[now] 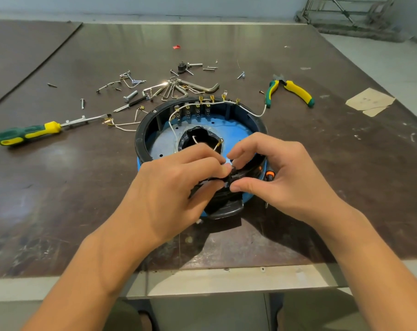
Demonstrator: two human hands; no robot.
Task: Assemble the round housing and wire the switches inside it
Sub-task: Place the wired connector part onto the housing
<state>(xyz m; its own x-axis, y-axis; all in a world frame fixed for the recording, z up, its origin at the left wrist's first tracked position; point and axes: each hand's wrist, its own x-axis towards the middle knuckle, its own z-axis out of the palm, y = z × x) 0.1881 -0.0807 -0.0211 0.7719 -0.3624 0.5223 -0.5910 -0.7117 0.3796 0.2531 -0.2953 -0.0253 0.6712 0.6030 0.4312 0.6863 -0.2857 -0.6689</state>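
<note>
Here we are pinching a small black part (231, 178) between both hands. Our left hand (179, 187) is curling its fingertips round it, and our right hand (284, 180) is nipping it between thumb and forefinger. The round housing (140, 137) is sitting on the surface (59, 192) just beneath and beyond our hands, a white wire (170, 125) trailing inside. The screwdriver (28, 134) is lying well beyond our left hand, the pliers (298, 91) beyond our right.
</note>
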